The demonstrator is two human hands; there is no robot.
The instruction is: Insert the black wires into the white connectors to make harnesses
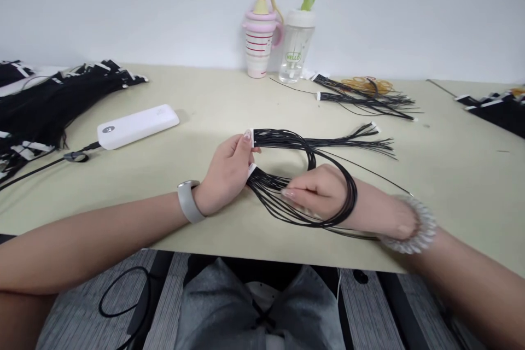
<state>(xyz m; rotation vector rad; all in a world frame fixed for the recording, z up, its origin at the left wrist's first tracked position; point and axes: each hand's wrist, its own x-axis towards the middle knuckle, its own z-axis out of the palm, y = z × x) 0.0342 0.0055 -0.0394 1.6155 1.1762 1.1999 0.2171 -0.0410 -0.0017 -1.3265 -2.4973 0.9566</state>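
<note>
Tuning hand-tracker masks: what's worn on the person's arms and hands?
No sleeves or gloves; both forearms are bare. Left hand: smooth light grey silicone-like wristband. Right hand: clear, coiled plastic spiral bracelet on the wrist. Fingernails look long, with pale pink polish.

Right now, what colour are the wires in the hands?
Black wires, white connectors; head view.

This looks like a small assembly workshop for wire harnesses: a plain beige worktable (205, 104) against a bare white wall (123, 5) carries stacks of black wire bundles (49, 104) at the far left and more (496, 109) at the far right. A looped wire bundle (311, 147) lies near the middle, loose wires (365, 99) and rubber bands (367, 83) beyond it. A power bank (137, 126) and two drink bottles (259, 38) mark a personal workstation.
</note>
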